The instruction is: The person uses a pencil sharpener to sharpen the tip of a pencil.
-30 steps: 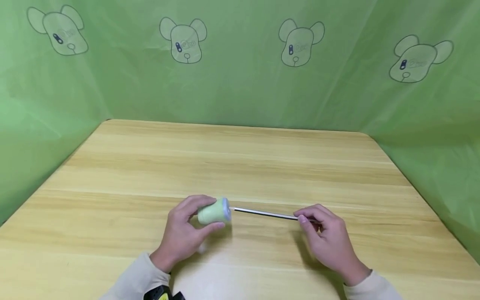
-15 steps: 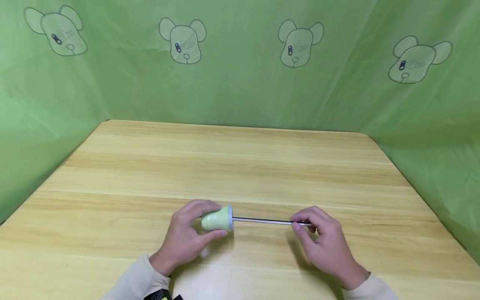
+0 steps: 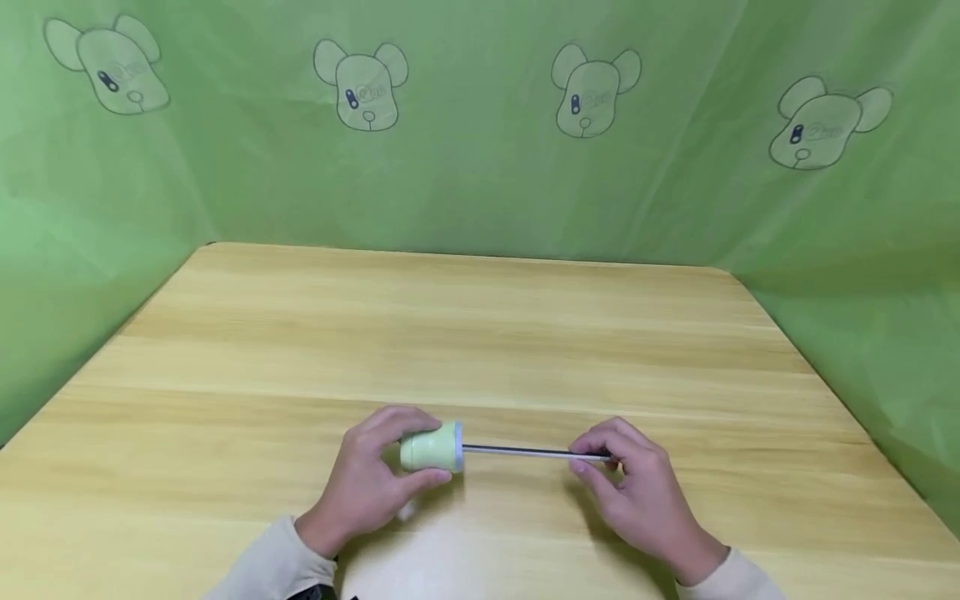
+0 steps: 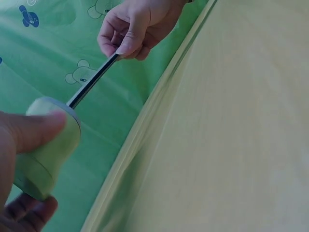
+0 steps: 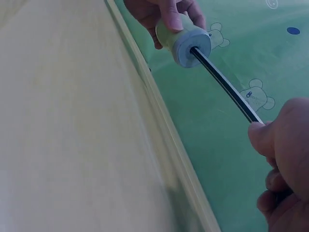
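My left hand (image 3: 366,483) holds a pale green pencil sharpener (image 3: 431,448) on its side above the table, thumb below and fingers over the top. The sharpener's bluish end faces right; in the right wrist view a round hole shows in that end (image 5: 184,52). A black-and-white striped pencil (image 3: 517,451) runs from the hole to my right hand (image 3: 641,496), its tip hidden inside the sharpener. Thumb and fingers of the right hand pinch the pencil near its far end. In the left wrist view the sharpener's body (image 4: 63,140) narrows at the middle.
Both hands are over the near part of a light wooden table (image 3: 465,333). Green cloth (image 3: 480,183) printed with bear heads stands behind the table and along both sides.
The pencil's tip, visible at the sharpener's hole a second ago, has gone inside. My right hand has moved left with the pencil, and both hands sit slightly lower in the head view.
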`<state>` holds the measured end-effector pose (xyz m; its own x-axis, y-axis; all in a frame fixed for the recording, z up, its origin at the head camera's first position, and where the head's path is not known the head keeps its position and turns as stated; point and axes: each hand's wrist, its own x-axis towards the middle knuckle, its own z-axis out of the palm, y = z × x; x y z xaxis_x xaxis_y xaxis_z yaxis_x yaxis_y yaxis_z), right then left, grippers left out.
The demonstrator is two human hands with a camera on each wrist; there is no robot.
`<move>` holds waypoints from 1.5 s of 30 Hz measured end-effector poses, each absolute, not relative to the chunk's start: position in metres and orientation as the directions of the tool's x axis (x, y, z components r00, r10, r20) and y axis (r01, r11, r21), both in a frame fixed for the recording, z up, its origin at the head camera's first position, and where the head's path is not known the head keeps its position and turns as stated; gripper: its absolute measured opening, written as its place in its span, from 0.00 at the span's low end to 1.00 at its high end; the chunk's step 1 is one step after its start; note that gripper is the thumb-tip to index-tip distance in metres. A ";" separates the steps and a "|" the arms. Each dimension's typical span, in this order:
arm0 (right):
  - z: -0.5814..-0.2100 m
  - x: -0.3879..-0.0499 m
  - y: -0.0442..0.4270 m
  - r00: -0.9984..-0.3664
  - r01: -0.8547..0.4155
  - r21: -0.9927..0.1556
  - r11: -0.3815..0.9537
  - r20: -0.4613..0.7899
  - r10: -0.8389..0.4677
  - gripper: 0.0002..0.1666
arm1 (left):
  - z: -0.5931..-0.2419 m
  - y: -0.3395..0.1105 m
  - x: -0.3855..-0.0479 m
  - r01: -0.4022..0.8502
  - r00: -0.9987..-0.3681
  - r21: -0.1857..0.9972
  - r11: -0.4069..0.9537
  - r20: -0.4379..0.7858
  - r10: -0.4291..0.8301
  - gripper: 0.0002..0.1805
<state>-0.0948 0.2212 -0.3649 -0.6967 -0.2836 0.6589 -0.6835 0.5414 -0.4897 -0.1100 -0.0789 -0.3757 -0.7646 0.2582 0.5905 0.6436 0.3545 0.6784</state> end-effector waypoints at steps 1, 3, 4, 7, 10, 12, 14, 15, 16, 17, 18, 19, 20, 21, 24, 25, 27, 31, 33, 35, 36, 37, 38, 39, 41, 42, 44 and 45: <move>-0.365 -0.095 0.221 -0.690 -0.692 -0.488 0.532 0.663 -0.289 0.20 | -0.376 -0.079 -0.109 0.649 -0.760 0.676 0.348 0.596 0.259 0.26; -0.365 -0.095 0.222 -0.684 -0.701 -0.489 0.519 0.667 -0.295 0.22 | -0.377 -0.080 -0.108 0.671 -0.741 0.665 0.329 0.618 0.263 0.26; -0.365 -0.095 0.222 -0.680 -0.706 -0.489 0.512 0.671 -0.296 0.22 | -0.377 -0.079 -0.108 0.681 -0.732 0.658 0.321 0.627 0.267 0.26; -0.363 -0.095 0.224 -0.672 -0.712 -0.484 0.509 0.680 -0.294 0.22 | -0.376 -0.079 -0.108 0.698 -0.716 0.651 0.300 0.638 0.283 0.25; -0.360 -0.094 0.226 -0.684 -0.690 -0.482 0.541 0.677 -0.270 0.21 | -0.375 -0.077 -0.109 0.701 -0.713 0.656 0.281 0.632 0.302 0.25; -0.360 -0.093 0.226 -0.687 -0.677 -0.480 0.557 0.683 -0.246 0.20 | -0.375 -0.076 -0.109 0.695 -0.718 0.666 0.272 0.622 0.311 0.25; -0.359 -0.091 0.226 -0.693 -0.664 -0.493 0.562 0.688 -0.216 0.19 | -0.375 -0.075 -0.108 0.666 -0.744 0.697 0.266 0.594 0.306 0.25; -0.359 -0.090 0.225 -0.694 -0.661 -0.499 0.560 0.691 -0.204 0.19 | -0.375 -0.075 -0.108 0.646 -0.760 0.717 0.263 0.576 0.300 0.25; -0.359 -0.090 0.224 -0.691 -0.663 -0.501 0.557 0.696 -0.196 0.19 | -0.375 -0.075 -0.108 0.623 -0.779 0.739 0.258 0.554 0.293 0.25; -0.359 -0.089 0.224 -0.688 -0.666 -0.504 0.550 0.701 -0.190 0.19 | -0.374 -0.075 -0.108 0.599 -0.796 0.761 0.248 0.533 0.286 0.24; -0.360 -0.089 0.223 -0.687 -0.668 -0.510 0.542 0.702 -0.187 0.20 | -0.374 -0.075 -0.107 0.576 -0.811 0.783 0.233 0.513 0.280 0.24; -0.361 -0.089 0.223 -0.679 -0.678 -0.508 0.530 0.710 -0.188 0.20 | -0.374 -0.075 -0.107 0.556 -0.823 0.804 0.212 0.496 0.277 0.24; -0.362 -0.089 0.223 -0.670 -0.690 -0.507 0.517 0.716 -0.193 0.20 | -0.374 -0.075 -0.107 0.547 -0.827 0.815 0.190 0.489 0.278 0.24; -0.364 -0.090 0.223 -0.660 -0.705 -0.505 0.497 0.724 -0.201 0.21 | -0.374 -0.076 -0.106 0.541 -0.828 0.824 0.168 0.486 0.281 0.24; -0.368 -0.092 0.225 -0.644 -0.738 -0.515 0.435 0.731 -0.225 0.12 | -0.374 -0.077 -0.105 0.545 -0.815 0.831 0.110 0.495 0.300 0.23; -0.370 -0.093 0.225 -0.639 -0.747 -0.519 0.416 0.733 -0.233 0.11 | -0.374 -0.077 -0.105 0.550 -0.810 0.830 0.099 0.500 0.307 0.23; -0.371 -0.094 0.226 -0.655 -0.740 -0.542 0.398 0.713 -0.249 0.10 | -0.374 -0.077 -0.105 0.559 -0.800 0.824 0.087 0.510 0.316 0.23; -0.368 -0.094 0.223 -0.730 -0.677 -0.600 0.427 0.624 -0.280 0.15 | -0.375 -0.077 -0.105 0.576 -0.784 0.814 0.073 0.525 0.330 0.23; -0.367 -0.092 0.221 -0.762 -0.643 -0.622 0.448 0.580 -0.288 0.16 | -0.375 -0.077 -0.105 0.580 -0.780 0.812 0.069 0.529 0.333 0.23; -0.366 -0.092 0.220 -0.773 -0.629 -0.627 0.460 0.568 -0.283 0.16 | -0.376 -0.076 -0.104 0.578 -0.782 0.813 0.067 0.528 0.331 0.23; -0.365 -0.092 0.219 -0.765 -0.635 -0.610 0.474 0.580 -0.279 0.16 | -0.376 -0.075 -0.104 0.576 -0.784 0.815 0.066 0.527 0.328 0.23; -0.365 -0.092 0.218 -0.750 -0.647 -0.580 0.495 0.601 -0.276 0.15 | -0.376 -0.075 -0.104 0.573 -0.787 0.817 0.067 0.526 0.323 0.23; -0.365 -0.092 0.217 -0.730 -0.659 -0.541 0.523 0.628 -0.270 0.14 | -0.377 -0.074 -0.103 0.568 -0.791 0.820 0.067 0.523 0.317 0.23; -0.365 -0.093 0.216 -0.705 -0.668 -0.490 0.560 0.658 -0.265 0.13 | -0.377 -0.073 -0.103 0.562 -0.797 0.824 0.067 0.518 0.312 0.22; -0.364 -0.094 0.214 -0.646 -0.669 -0.376 0.641 0.721 -0.251 0.02 | -0.377 -0.070 -0.102 0.546 -0.809 0.835 0.075 0.502 0.305 0.22; -0.363 -0.095 0.213 -0.615 -0.662 -0.323 0.676 0.750 -0.243 0.05 | -0.377 -0.069 -0.102 0.536 -0.817 0.840 0.082 0.492 0.302 0.21; -0.362 -0.095 0.212 -0.578 -0.642 -0.263 0.720 0.783 -0.229 0.18 | -0.376 -0.067 -0.101 0.514 -0.834 0.851 0.103 0.469 0.291 0.21; -0.361 -0.095 0.211 -0.568 -0.639 -0.250 0.728 0.791 -0.227 0.23 | -0.375 -0.067 -0.101 0.504 -0.842 0.856 0.112 0.458 0.283 0.21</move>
